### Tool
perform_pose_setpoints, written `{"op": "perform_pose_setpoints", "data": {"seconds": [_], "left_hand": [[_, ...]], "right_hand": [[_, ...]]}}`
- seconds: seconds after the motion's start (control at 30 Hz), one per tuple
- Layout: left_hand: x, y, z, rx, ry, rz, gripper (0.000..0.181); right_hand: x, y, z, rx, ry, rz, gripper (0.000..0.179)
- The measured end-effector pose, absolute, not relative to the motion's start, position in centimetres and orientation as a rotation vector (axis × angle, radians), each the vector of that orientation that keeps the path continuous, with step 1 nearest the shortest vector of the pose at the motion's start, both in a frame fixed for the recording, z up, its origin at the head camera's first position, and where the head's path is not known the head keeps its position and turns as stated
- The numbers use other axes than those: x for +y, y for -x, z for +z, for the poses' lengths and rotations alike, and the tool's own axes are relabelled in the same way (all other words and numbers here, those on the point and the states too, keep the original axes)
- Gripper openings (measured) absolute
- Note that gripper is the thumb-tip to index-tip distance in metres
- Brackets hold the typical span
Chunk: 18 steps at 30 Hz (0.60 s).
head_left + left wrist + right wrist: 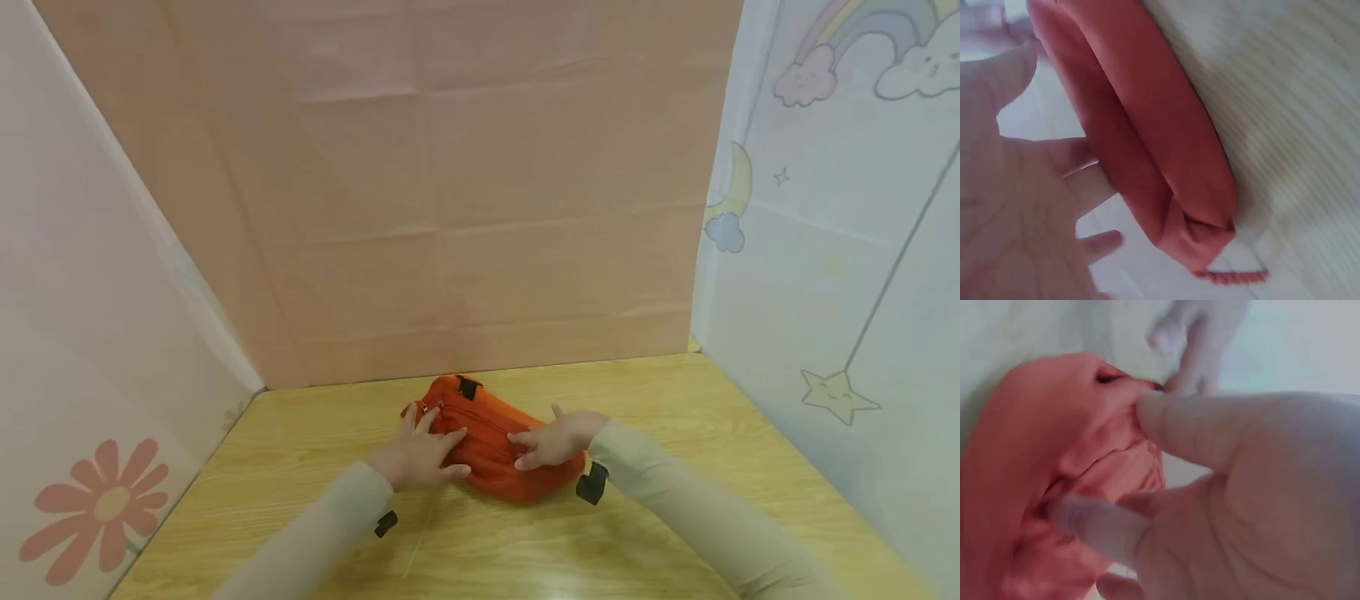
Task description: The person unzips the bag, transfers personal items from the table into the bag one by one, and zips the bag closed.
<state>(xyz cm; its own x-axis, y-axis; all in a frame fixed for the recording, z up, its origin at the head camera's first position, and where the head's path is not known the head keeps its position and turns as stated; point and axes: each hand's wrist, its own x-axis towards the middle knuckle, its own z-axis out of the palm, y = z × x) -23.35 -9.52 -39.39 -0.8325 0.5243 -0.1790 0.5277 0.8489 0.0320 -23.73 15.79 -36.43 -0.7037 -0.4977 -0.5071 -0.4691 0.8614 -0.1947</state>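
Observation:
A soft orange-red zippered bag (487, 437), with a black fitting (468, 387) at its far end, lies slantwise on the table. My left hand (420, 457) is at its left side, fingers spread and fairly straight, the fingertips by the zipper pulls. In the left wrist view, fingers of that hand reach behind the edge of the bag (1141, 119), thumb apart. Over the bag's right part, my right hand (561, 438) rests with loose, slightly bent fingers. The right wrist view has its thumb and a finger well apart on the wrinkled fabric (1035, 425).
The wood-grain table (645, 533) carries the bag. Behind it hangs a plain peach-coloured sheet (480, 208). Pale printed sheets stand at both sides, with a flower (111, 503) on the left one and a star (840, 396) on the right.

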Motion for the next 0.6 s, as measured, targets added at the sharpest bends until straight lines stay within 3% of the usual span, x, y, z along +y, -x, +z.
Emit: {"op": "perform_pose_setpoints", "data": {"seconds": [0.23, 0.6], "left_hand": [[-7.5, 22.8, -39.2, 2.64, -0.808, 0.095, 0.073], [-5.3, 25.6, -39.0, 2.551, -0.667, 0.07, 0.08]], "right_hand": [[16.4, 25.5, -37.3, 2.566, 0.546, -0.086, 0.071], [16.3, 29.0, -39.5, 2.667, 0.521, -0.04, 0.065]]}}
